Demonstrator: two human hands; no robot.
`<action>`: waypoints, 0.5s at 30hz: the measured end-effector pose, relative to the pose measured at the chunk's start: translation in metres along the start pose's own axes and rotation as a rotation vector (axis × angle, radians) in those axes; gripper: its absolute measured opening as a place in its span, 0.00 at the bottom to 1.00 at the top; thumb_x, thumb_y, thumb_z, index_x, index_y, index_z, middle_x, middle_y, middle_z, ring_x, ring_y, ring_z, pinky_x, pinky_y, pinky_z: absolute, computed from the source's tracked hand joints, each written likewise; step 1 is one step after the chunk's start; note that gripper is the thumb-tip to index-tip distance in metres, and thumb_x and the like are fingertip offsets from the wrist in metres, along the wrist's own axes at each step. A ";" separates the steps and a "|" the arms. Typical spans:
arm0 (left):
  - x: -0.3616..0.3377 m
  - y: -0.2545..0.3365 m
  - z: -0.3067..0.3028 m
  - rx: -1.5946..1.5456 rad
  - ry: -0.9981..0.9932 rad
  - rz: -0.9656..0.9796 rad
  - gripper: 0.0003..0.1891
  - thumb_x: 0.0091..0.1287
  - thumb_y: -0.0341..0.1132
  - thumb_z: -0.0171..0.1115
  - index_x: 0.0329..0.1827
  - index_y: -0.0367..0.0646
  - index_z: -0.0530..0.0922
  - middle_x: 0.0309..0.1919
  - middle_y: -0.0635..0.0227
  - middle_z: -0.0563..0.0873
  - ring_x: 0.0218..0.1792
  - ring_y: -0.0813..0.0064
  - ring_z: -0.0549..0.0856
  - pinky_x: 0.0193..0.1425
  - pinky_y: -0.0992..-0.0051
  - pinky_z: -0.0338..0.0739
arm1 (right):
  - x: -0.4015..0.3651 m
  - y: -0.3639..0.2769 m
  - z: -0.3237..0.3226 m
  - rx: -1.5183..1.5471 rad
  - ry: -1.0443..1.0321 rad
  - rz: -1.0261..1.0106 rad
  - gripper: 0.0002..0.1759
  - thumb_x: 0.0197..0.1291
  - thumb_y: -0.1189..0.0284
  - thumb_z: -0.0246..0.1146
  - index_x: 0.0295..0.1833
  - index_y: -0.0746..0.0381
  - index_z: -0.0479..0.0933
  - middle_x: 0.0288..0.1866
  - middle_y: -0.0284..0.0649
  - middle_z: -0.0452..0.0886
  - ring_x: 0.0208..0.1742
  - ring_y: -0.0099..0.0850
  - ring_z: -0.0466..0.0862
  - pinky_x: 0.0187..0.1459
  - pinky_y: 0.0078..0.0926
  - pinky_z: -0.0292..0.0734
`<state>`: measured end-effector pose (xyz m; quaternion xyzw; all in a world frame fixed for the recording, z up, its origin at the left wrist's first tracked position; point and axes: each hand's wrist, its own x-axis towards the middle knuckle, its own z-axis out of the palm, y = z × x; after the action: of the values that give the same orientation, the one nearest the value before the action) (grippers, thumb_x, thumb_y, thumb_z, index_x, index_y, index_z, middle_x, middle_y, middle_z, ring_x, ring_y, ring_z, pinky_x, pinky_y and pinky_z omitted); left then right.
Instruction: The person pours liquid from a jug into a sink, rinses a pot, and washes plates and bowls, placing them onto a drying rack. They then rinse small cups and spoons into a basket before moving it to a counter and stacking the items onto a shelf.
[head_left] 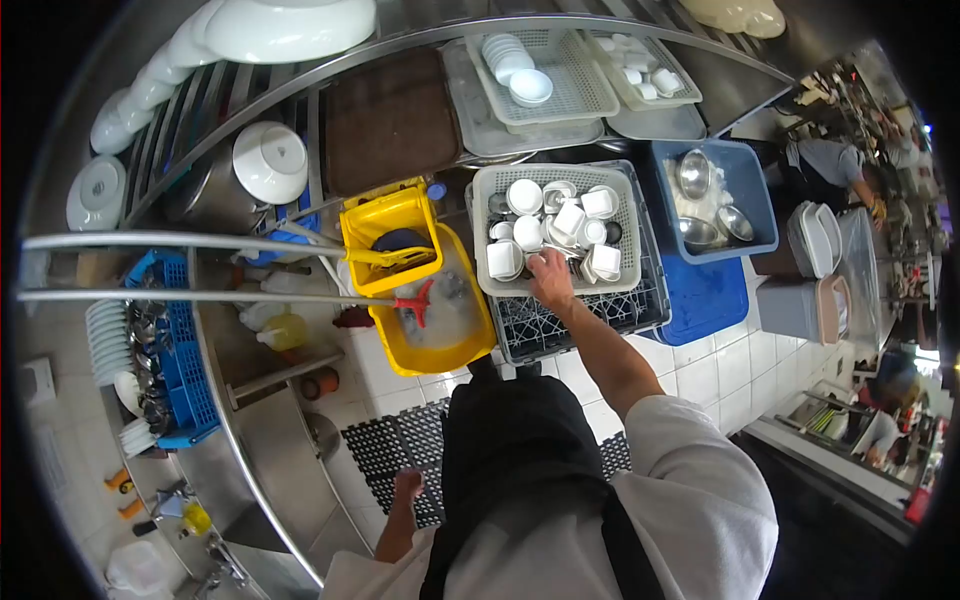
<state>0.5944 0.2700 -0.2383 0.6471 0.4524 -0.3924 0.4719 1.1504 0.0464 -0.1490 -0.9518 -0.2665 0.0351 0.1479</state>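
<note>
My right hand (550, 279) reaches into the front of a pale plastic basket (628, 200), its fingers bent against the small white dishes; whether it grips one is hidden. White cups, square dishes (503, 260) and small metal pieces fill the basket, which rests on a dark rack (560, 325). My left hand (408, 484) hangs low beside my black apron, above the black floor mat, touching no dish. Its fingers are curled, too small to read clearly. Left of the basket are a yellow mop bucket (400, 355) with grey water and its yellow wringer (365, 225).
A blue-grey tub (715, 250) with metal bowls stands on the right, over a blue lid (705, 300). Two metal handles cross the left side. Overhead, a metal shelf (400, 45) bears bowls. A co-worker (835, 165) stands at the far right.
</note>
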 end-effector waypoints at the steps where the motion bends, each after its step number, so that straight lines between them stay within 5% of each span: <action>1: 0.017 -0.001 -0.008 0.773 -0.013 0.429 0.11 0.66 0.39 0.60 0.38 0.44 0.87 0.37 0.66 0.88 0.44 0.68 0.87 0.49 0.59 0.82 | -0.008 -0.002 0.012 0.027 -0.023 -0.093 0.26 0.48 0.74 0.67 0.57 0.55 0.73 0.60 0.47 0.72 0.63 0.49 0.72 0.61 0.51 0.70; 3: 0.037 0.030 -0.019 1.181 0.072 0.644 0.12 0.67 0.39 0.58 0.35 0.45 0.88 0.35 0.63 0.88 0.39 0.67 0.89 0.45 0.60 0.85 | -0.009 -0.021 -0.007 0.052 -0.071 -0.017 0.25 0.49 0.74 0.66 0.56 0.56 0.74 0.60 0.47 0.73 0.63 0.48 0.72 0.61 0.49 0.70; 4: 0.049 0.048 -0.027 0.952 0.117 0.641 0.10 0.66 0.38 0.58 0.40 0.44 0.86 0.35 0.64 0.88 0.35 0.69 0.87 0.41 0.64 0.83 | -0.008 -0.026 -0.016 0.078 -0.107 0.060 0.23 0.51 0.73 0.65 0.56 0.56 0.74 0.60 0.47 0.73 0.63 0.47 0.72 0.60 0.47 0.71; 6: 0.063 0.103 -0.046 -0.232 0.091 0.322 0.14 0.64 0.34 0.60 0.51 0.42 0.83 0.33 0.65 0.87 0.28 0.73 0.85 0.31 0.72 0.80 | -0.003 -0.021 -0.014 -0.060 -0.033 0.097 0.22 0.52 0.72 0.63 0.56 0.58 0.74 0.60 0.46 0.73 0.63 0.46 0.72 0.60 0.46 0.71; 7: 0.063 0.134 -0.056 -0.478 0.124 0.313 0.18 0.63 0.32 0.61 0.56 0.41 0.82 0.32 0.65 0.86 0.25 0.75 0.83 0.27 0.76 0.78 | 0.000 -0.018 -0.008 -0.194 0.043 0.128 0.21 0.54 0.71 0.61 0.56 0.59 0.74 0.59 0.46 0.73 0.63 0.45 0.72 0.59 0.44 0.71; 8: 0.049 0.169 -0.070 -0.525 0.141 0.337 0.25 0.62 0.32 0.63 0.65 0.42 0.77 0.41 0.64 0.86 0.31 0.77 0.84 0.32 0.78 0.79 | 0.000 -0.012 0.001 -0.318 0.217 0.113 0.19 0.56 0.70 0.59 0.53 0.63 0.76 0.60 0.46 0.74 0.64 0.44 0.73 0.59 0.41 0.71; 9: 0.056 0.190 -0.077 -0.530 0.236 0.413 0.24 0.63 0.31 0.65 0.64 0.42 0.77 0.47 0.63 0.85 0.36 0.76 0.84 0.34 0.77 0.80 | 0.003 -0.016 -0.003 -0.304 0.221 0.129 0.19 0.56 0.70 0.59 0.53 0.63 0.76 0.60 0.46 0.74 0.64 0.44 0.73 0.59 0.41 0.71; 11: 0.031 0.233 -0.094 -0.461 0.284 0.504 0.24 0.64 0.32 0.65 0.64 0.42 0.77 0.48 0.63 0.85 0.38 0.75 0.84 0.36 0.76 0.81 | 0.015 -0.020 -0.017 -0.243 -0.054 -0.005 0.15 0.56 0.70 0.59 0.49 0.63 0.79 0.54 0.50 0.79 0.56 0.47 0.79 0.55 0.43 0.74; 12: 0.018 0.249 -0.097 -0.532 0.279 0.610 0.24 0.64 0.32 0.65 0.64 0.41 0.76 0.48 0.62 0.85 0.39 0.75 0.84 0.37 0.76 0.81 | 0.030 0.013 0.063 0.195 -0.015 0.167 0.15 0.56 0.67 0.59 0.44 0.65 0.80 0.44 0.54 0.83 0.45 0.53 0.83 0.50 0.48 0.77; 15: -0.019 0.282 -0.090 -0.457 0.359 0.701 0.24 0.64 0.32 0.66 0.64 0.38 0.75 0.49 0.60 0.85 0.41 0.73 0.86 0.39 0.75 0.82 | 0.042 0.005 0.068 0.199 -0.151 0.337 0.20 0.57 0.63 0.60 0.46 0.70 0.80 0.41 0.59 0.84 0.43 0.57 0.84 0.51 0.50 0.79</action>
<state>0.8660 0.3116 -0.1261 0.6983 0.3559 0.0194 0.6208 1.1790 0.0826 -0.2151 -0.9583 -0.1088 0.1566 0.2128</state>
